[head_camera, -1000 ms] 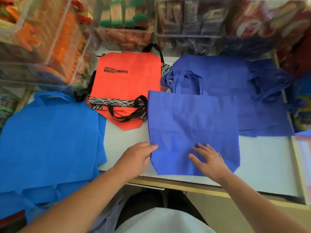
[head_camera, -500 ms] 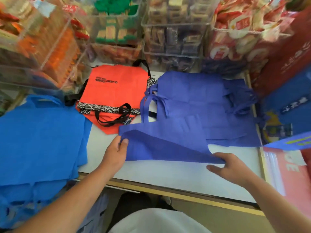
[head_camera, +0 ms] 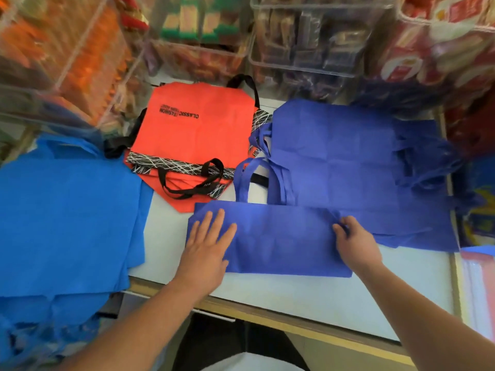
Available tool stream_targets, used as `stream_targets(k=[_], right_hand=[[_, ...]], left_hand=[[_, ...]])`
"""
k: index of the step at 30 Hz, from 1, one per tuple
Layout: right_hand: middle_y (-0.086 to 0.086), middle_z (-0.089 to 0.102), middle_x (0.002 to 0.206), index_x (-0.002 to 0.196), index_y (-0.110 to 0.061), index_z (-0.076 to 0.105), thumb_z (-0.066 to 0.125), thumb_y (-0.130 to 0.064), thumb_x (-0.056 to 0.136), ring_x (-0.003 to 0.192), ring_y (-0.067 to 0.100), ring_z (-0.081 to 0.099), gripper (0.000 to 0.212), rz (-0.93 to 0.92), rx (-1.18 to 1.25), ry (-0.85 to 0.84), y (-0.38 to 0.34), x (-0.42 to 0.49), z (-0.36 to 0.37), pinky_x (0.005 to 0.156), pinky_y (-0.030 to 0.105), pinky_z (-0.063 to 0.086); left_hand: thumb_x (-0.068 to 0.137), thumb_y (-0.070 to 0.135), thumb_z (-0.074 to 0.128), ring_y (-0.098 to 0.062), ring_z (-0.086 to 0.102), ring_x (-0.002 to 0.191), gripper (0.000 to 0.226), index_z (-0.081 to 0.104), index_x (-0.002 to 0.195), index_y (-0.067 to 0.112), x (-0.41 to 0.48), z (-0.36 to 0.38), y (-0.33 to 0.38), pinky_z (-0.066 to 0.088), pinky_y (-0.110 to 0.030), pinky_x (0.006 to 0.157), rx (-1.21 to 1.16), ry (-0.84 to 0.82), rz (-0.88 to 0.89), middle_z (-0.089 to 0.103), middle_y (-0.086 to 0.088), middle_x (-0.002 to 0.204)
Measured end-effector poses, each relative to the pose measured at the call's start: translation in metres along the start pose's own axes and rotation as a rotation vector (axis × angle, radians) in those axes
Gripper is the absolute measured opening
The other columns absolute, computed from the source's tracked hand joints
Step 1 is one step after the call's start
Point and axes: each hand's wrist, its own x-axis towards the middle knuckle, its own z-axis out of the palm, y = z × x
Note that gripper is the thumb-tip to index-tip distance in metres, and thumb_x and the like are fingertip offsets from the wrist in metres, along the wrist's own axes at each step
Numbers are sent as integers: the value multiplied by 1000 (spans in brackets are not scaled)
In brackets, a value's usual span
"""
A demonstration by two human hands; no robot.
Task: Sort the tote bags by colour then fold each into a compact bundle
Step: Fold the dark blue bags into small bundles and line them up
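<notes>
The folded bag [head_camera: 281,242], violet-blue, lies doubled into a wide flat strip in the near middle, with its handles looping out past its far edge. Behind it and to its right, touching it, the violet pile [head_camera: 334,156] lies flat and creased, handles bunched at both sides. The orange bags [head_camera: 198,135], with black handles, scribble-patterned bands and black print, are stacked at the far middle. The blue pile [head_camera: 67,223], brighter, spreads at left.

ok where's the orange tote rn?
Head view, upper centre-left: the orange tote lies flat between the light blue pile and the purple-blue pile, beyond the left hand.
</notes>
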Motion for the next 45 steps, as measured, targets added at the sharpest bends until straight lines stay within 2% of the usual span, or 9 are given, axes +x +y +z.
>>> stream_targets(k=[4,7,15,20,25,30,33,38,45], right_hand=[[11,60,113,109,-16,54,57,-33,101,97,35,55,19,55,-82,96,3,6,17,78,45,46],[22,53,136,131,-7,59,62,-27,95,122,45,50,42,-352,-352,390,2,-4,38,100,57,42],[7,5,172,161,-38,22,31,-65,100,157,39,2,68,-605,-618,-10,10,-30,110,122,64,12],[3,-8,172,162,-43,8,20,-69,99,157,34,-11,70,-576,-664,-23,12,-26,114,123,59,-4],[-12,-38,162,152,-63,-8,12,-91,80,148,20,-39,79,-505,-583,-254,-5,-28,85,122,48,-21],[-24,4,167,151,-55,34,29,-94,79,158,10,0,82,-592,-629,-421,-9,-37,22,126,34,17],[-29,61,127,130,-47,60,56,-66,93,119,6,58,42,-470,-569,-518,-1,-46,-17,92,16,44],[-7,59,62,76,-28,67,71,-48,90,55,11,51,25,-279,-151,-402,14,-35,-32,54,21,41],[-3,60,106,96,-27,59,75,-43,88,92,17,58,24,-47,93,-15,25,-7,30,73,34,43]], left_hand=[[97,55,50,-32,-13,157,79,11,163,36,21,14,3,-9,-47,125,33,-155,67,-13,-2,171],[92,66,15,-29,-28,153,78,-12,160,40,26,27,-3,-18,-45,122,5,-222,67,-34,3,163],[82,80,44,-26,-42,147,102,-14,159,46,23,37,-21,-23,-53,119,-64,-252,190,-40,4,162],[91,46,60,-39,28,152,55,56,142,25,5,45,-33,30,-66,115,144,-80,385,35,-11,164],[75,12,80,-36,56,134,44,69,118,15,3,28,-29,53,-59,99,191,-111,387,60,-10,144],[108,30,40,-30,63,96,15,53,108,22,1,-23,-12,44,-38,72,22,-205,253,65,1,107],[109,43,33,-33,63,87,24,49,106,26,-4,-38,-12,46,-39,69,28,-182,162,67,0,101],[104,54,43,-25,66,92,31,59,106,28,10,-32,-24,48,-36,70,51,-110,30,71,3,99],[70,11,77,-39,58,123,67,61,135,15,22,16,-9,44,-57,103,224,27,180,58,-14,141]])
